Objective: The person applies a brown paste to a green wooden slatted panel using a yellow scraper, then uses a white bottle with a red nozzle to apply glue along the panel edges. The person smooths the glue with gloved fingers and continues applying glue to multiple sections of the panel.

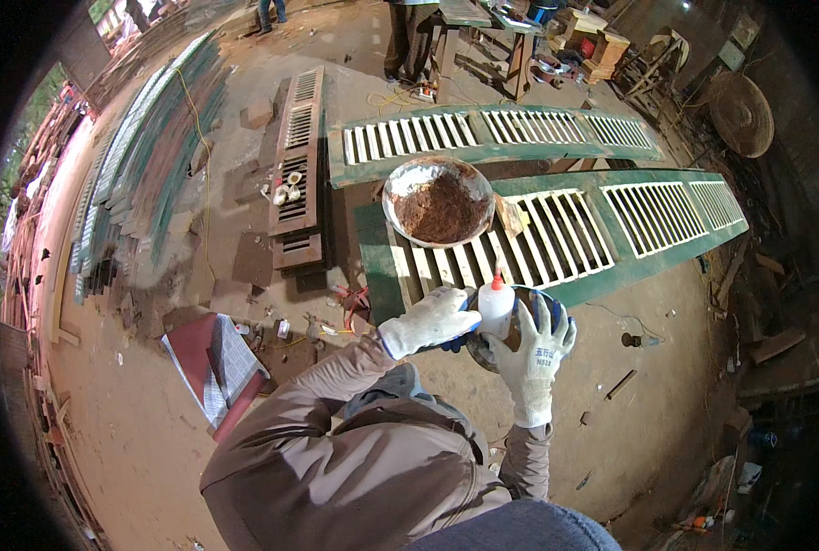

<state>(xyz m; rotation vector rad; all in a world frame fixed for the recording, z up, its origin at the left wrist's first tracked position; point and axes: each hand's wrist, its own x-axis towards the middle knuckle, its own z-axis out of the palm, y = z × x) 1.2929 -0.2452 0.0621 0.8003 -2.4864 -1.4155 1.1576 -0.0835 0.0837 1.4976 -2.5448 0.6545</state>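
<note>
A white squeeze bottle with a red-orange nozzle stands upright between my gloved hands. My left hand, in a white glove with blue-coated fingers, is closed against its left side. On the right, my right hand wears a matching glove. Its fingers are spread, and the thumb points toward the bottle's base. Under and behind the hands shows part of a dark round rim, mostly covered. Just beyond, a metal basin of reddish-brown, crumbly material rests on a green louvered shutter panel with pale slats.
Another green louvered panel lies behind. A brown louvered panel bearing small white rolls is to the left. Stacked boards fill the far left. A red sheet lies on the floor. Another person's legs stand beside a workbench.
</note>
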